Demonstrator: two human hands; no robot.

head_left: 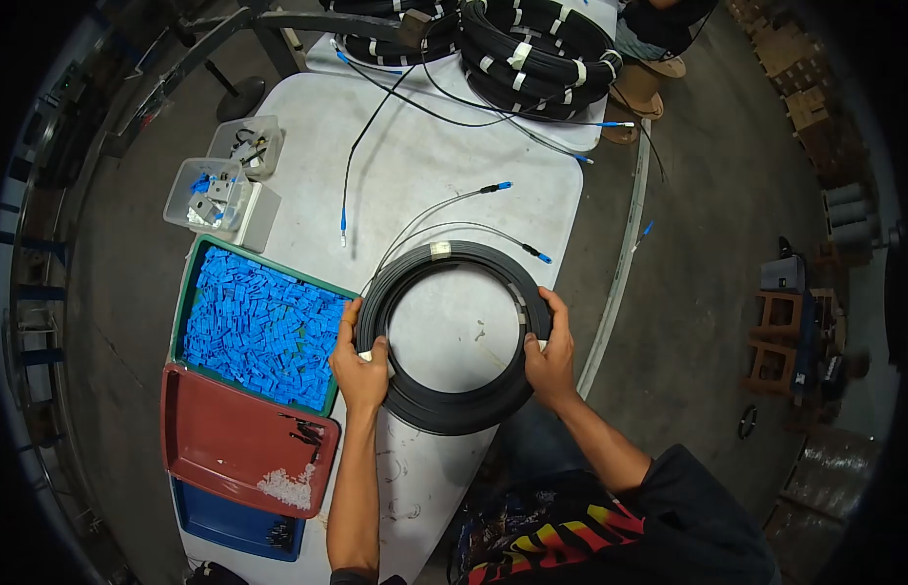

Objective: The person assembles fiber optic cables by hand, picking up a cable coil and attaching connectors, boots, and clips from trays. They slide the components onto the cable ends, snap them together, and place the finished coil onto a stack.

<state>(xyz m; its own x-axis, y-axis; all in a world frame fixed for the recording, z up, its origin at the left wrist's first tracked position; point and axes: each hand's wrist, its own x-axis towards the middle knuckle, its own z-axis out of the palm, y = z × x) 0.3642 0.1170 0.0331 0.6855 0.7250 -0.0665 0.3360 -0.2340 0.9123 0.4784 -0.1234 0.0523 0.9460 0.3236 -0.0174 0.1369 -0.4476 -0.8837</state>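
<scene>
A coil of black cable point(454, 414), bound with pieces of white tape, lies at the near part of the white table. My left hand point(361, 366) grips its left side, thumb on the inner edge and fingers round the outside. On the opposite side my right hand point(552, 356) grips the coil in the same way. Two thin cable ends run from the coil's upper left across the table, one tipped with a blue connector point(503, 186) and the other with a second blue connector point(542, 257).
Left of the coil are a green tray point(194, 255) full of small blue parts, a red tray point(210, 429) and a blue tray point(220, 526). Clear plastic bins point(181, 200) stand behind them. More black coils point(542, 58) are stacked at the table's far end, near another person point(669, 24).
</scene>
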